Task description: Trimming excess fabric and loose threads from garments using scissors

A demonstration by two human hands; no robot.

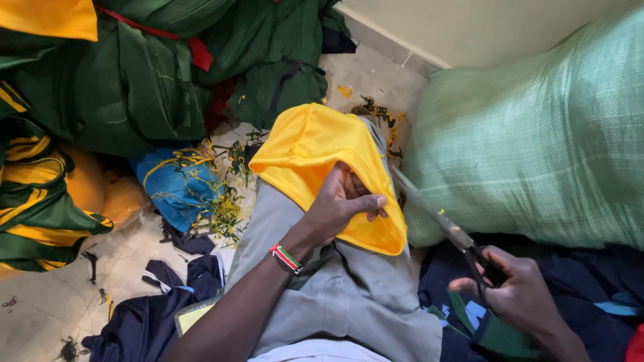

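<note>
My left hand (pixel 339 204) lies on the yellow cloth piece (pixel 315 157) that is draped over my knee, near the centre of the view; the fingers are curled and pinch its folded edge, with the thumb stretched along the lower hem. On this wrist I wear a beaded bracelet (pixel 286 258) in red, white and dark colours. My right hand (pixel 520 295) is at about 4 o'clock, closed around the dark handles of the scissors (pixel 446 224), and the blades — they look nearly closed — point up toward the yellow cloth, just beside its right edge. My leg is in grey trousers (pixel 342 295). At 2 to 3 o'clock a big woven sack (pixel 537 134) of pale green plastic stands against the wall; it is full and swollen, but I cannot tell what is inside. At 10 to 12 o'clock there is a heap of green garments (pixel 134 80), some with yellow stripes, and one red strap across them. At 9 o'clock a blue bag (pixel 178 184) lies open on the floor, with yellow and green thread cuttings in it and around it. Dark navy cloths (pixel 151 322) lie at 7 o'clock — more dark cloth is under my right hand.
</note>
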